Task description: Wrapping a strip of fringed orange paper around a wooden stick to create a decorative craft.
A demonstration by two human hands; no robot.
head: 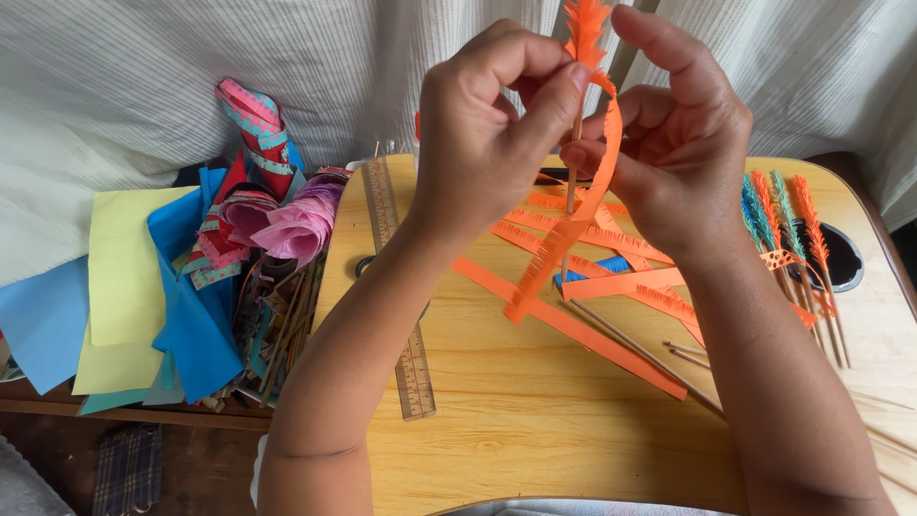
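Your table [516,420] is pale wood, with a ruler [399,296] lying along its left side. Left of it sits a heap of paper sheets [143,287], blue and yellow, beside pink and red rolls [277,215]. Loose orange strips [573,325] lie across the table, some fringed, and finished feathered sticks [788,239] rest at the right, orange and teal. You hold the work raised above the table: your left hand [487,124] has its grip pinched on the orange fringed strip [583,191] near the top of the stick [573,182], where it already bristles like a feather. Your right hand [683,134] clamps the same strip lower, and its tail hangs down to the table.
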